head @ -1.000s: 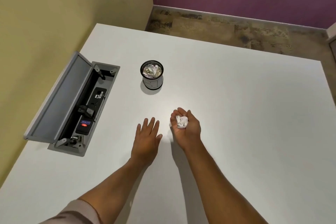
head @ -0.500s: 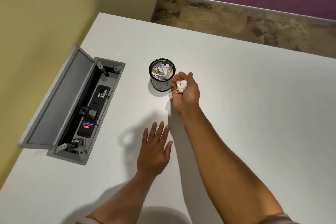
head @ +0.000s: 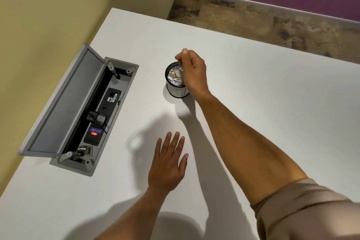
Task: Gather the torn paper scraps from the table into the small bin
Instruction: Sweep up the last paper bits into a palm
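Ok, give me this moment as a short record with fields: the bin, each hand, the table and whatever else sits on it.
bin: small black mesh bin, upright on the table, paper scraps piled to near the rim
right hand: right hand turned over above the bin's mouth, fingers curled; contents hidden
left hand: left hand flat, fingers spread, holding nothing
table: white table; no loose scraps visible
other: open cable box with a power strip, left of the bin

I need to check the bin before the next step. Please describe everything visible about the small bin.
The small bin is a round dark cup, seemingly mesh, with a white paper label wrapped around its lower side. It stands upright on the white table, beside the open cable box. Crumpled paper scraps fill it almost to the rim. The right hand hovers over its right edge, hiding that part; contact cannot be told.
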`<action>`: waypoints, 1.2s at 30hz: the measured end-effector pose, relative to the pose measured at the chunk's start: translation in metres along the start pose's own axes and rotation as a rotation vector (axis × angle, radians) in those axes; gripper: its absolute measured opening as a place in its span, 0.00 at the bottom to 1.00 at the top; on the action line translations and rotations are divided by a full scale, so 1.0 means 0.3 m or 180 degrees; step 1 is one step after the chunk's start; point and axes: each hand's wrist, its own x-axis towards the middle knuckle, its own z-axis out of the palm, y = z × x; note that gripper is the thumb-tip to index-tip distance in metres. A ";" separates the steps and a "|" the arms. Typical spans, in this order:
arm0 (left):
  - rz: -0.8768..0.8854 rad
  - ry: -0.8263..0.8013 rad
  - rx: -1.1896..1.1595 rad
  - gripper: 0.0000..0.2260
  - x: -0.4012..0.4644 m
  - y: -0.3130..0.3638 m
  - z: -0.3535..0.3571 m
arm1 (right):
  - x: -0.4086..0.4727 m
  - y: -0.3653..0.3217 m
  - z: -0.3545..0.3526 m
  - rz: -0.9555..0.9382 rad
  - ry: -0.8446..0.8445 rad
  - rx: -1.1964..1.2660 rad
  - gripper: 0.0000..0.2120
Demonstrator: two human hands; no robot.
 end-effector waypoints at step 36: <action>-0.0039 -0.0072 0.0069 0.26 0.002 0.003 -0.001 | 0.069 -0.037 -0.026 -0.0632 -0.1636 -0.3654 0.14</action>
